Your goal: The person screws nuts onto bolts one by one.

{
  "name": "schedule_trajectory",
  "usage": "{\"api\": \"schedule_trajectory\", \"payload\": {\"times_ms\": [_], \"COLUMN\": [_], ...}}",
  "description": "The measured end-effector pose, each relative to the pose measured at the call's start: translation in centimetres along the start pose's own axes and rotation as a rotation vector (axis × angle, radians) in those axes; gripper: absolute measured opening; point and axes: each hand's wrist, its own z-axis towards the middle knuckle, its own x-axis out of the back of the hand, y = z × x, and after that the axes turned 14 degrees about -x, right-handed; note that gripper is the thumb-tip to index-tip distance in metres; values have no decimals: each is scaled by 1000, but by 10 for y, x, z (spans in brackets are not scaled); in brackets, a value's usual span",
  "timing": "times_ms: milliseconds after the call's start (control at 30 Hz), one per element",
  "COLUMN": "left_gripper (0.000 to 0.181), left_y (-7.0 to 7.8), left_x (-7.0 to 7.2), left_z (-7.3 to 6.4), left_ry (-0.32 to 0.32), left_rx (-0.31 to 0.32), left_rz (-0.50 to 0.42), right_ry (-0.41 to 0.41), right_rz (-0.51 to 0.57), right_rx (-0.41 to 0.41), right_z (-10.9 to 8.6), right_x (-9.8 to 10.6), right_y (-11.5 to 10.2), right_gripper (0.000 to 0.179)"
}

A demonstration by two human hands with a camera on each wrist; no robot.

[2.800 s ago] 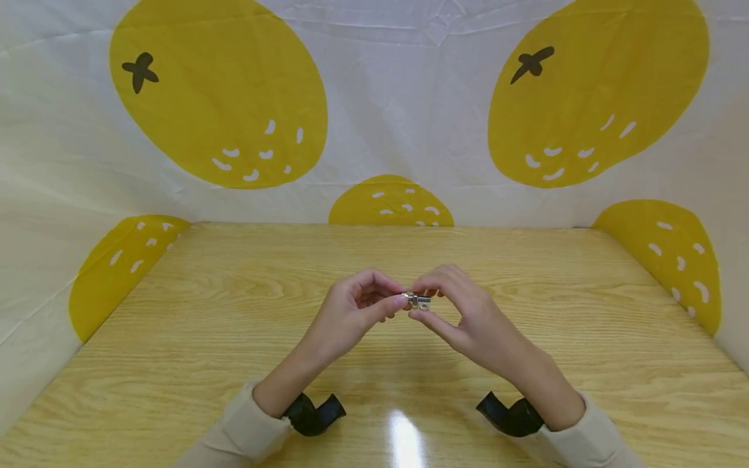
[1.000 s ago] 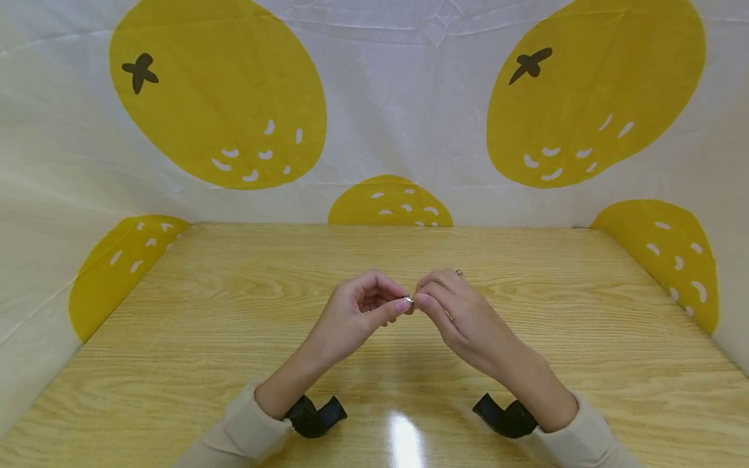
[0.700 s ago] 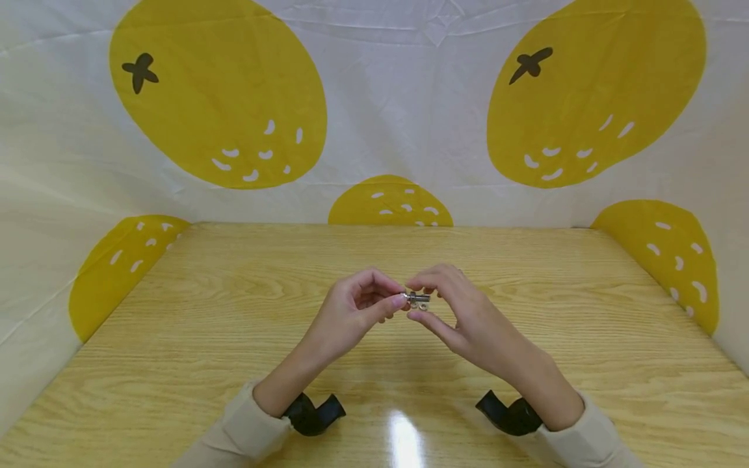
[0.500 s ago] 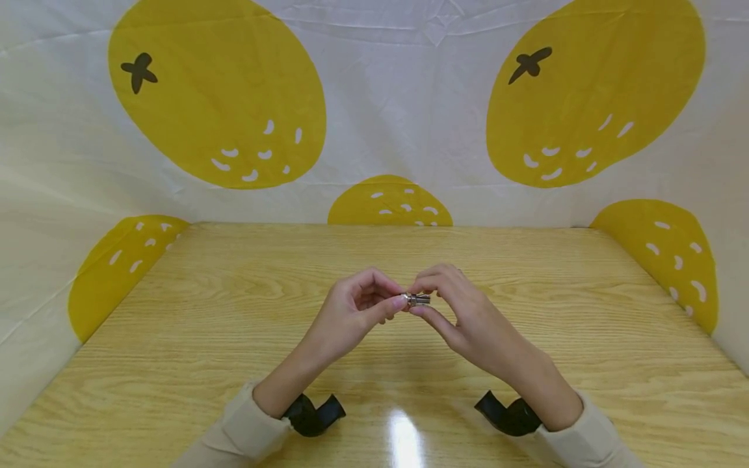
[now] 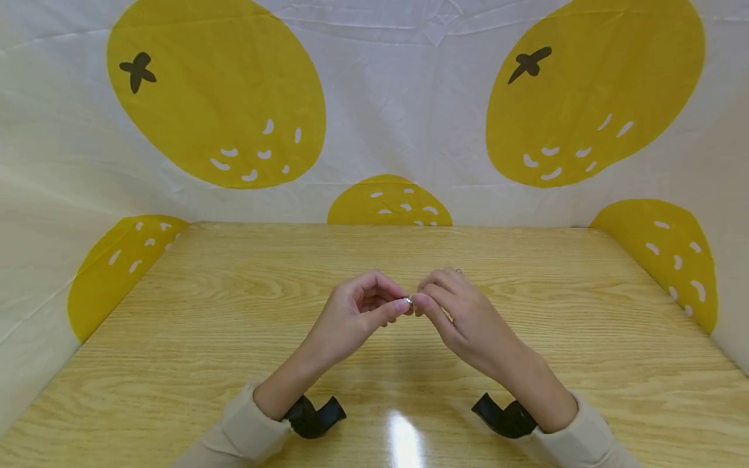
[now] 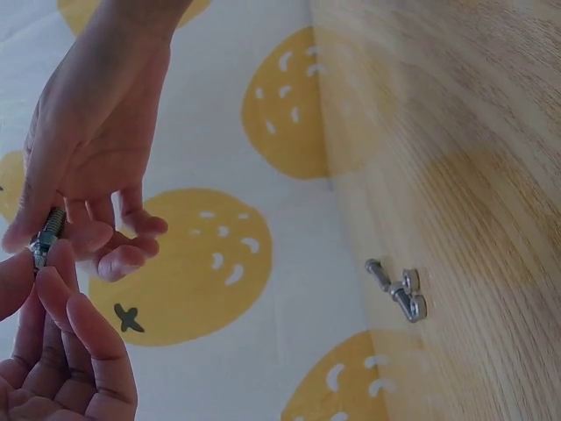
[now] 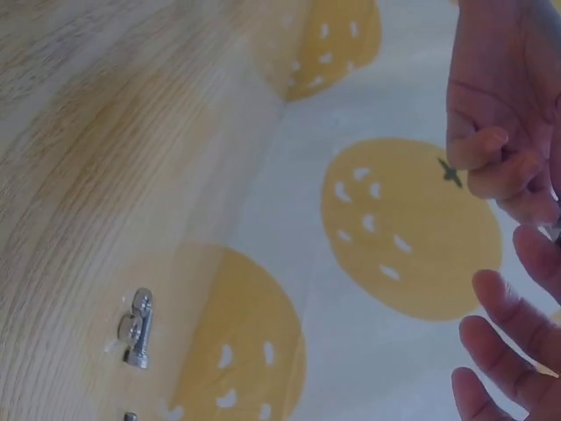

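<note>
Thumb and fingers of my left hand (image 5: 351,315) pinch a small silver bolt (image 6: 54,221) near its head, with its threaded end pointing toward the right hand. A nut (image 6: 43,240) sits around the bolt. My right hand (image 5: 468,318) pinches at the nut with thumb and index finger, its other fingers curled loosely behind. In the head view the fingers cover most of the bolt; only a glint of metal shows between the fingertips. The hands are held above the wooden table (image 5: 246,364), close together.
Loose bolts (image 6: 401,300) and nuts (image 6: 411,280) lie on the table, hidden behind the hands in the head view. A white cloth (image 5: 404,104) with yellow fruit prints stands around the back and sides. Black wrist mounts (image 5: 316,417) hang under both forearms.
The right hand's thumb and fingers, spread around the bolt half a second ago, have come together over it and rolled toward the viewer. Earlier they made the same motion. The left hand stays put.
</note>
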Motion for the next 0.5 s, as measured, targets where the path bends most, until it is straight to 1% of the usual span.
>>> {"api": "schedule_trajectory", "payload": {"times_ms": [67, 167, 200, 233, 300, 333, 500], "left_gripper": [16, 16, 16, 15, 15, 15, 15], "left_y": [0, 0, 0, 0, 0, 0, -1], "left_x": [0, 1, 1, 2, 2, 3, 3], "left_z": [0, 0, 0, 0, 0, 0, 1], "left_ry": [0, 5, 7, 10, 15, 16, 13], "left_rx": [3, -1, -3, -4, -8, -9, -15], "left_rz": [1, 5, 8, 10, 15, 15, 11], "right_ry": [-10, -51, -67, -81, -97, -98, -88], "right_rz": [-1, 24, 36, 43, 65, 73, 93], "right_rx": [-32, -78, -87, -89, -72, -56, 3], "right_z": [0, -1, 0, 0, 0, 1, 2], "right_x": [2, 6, 7, 8, 9, 9, 7], "right_y": [0, -1, -2, -2, -3, -3, -3], "right_gripper": [29, 18, 18, 23, 30, 30, 23]}}
